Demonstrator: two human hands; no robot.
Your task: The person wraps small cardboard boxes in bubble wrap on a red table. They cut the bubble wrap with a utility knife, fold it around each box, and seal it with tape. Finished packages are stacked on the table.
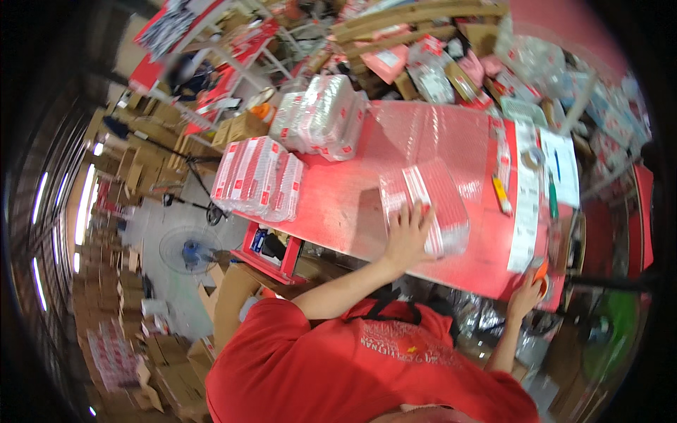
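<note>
A box-shaped package [431, 211] in red-and-white striped wrapping, with clear bubble wrap about it, lies on the red table [338, 208]. My left hand [409, 236] rests on its near left part, fingers spread. At the table's right front corner, my right hand [523, 296] is closed around an orange looped tool [541, 271]; its kind is hard to make out. A sheet of bubble wrap [441, 134] covers the table beyond the package. Farther left stand wrapped packages [257, 180], with another stack of bubble-wrapped packages [324, 116] behind them.
Along the table's right side lie a yellow cutter [501, 195], a strip of white labels [524, 218], a tape roll [533, 157], a green tool [553, 197] and a paper sheet [562, 166]. Mixed parcels [430, 70] heap behind. A fan [190, 250] stands on the floor at left.
</note>
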